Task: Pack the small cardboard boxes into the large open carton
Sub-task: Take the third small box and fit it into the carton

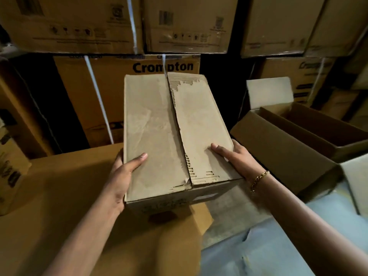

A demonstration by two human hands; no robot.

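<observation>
A small cardboard box (pixel 159 132), closed, with a torn seam down the middle of its top, is held up in front of me. My left hand (pixel 123 172) grips its left side, thumb lying on the top face. My right hand (pixel 237 158) grips the right side, thumb on top too; a gold chain sits on that wrist. The large open carton (pixel 284 154) stands to the right, flaps up, its inside dark; I cannot tell what is in it.
A broad brown carton top (pixel 59 196) lies below the held box. Stacked cartons (pixel 123 100) with white straps and "Crompton" print wall off the back and left. My light blue trousers (pixel 258 246) show at the lower right.
</observation>
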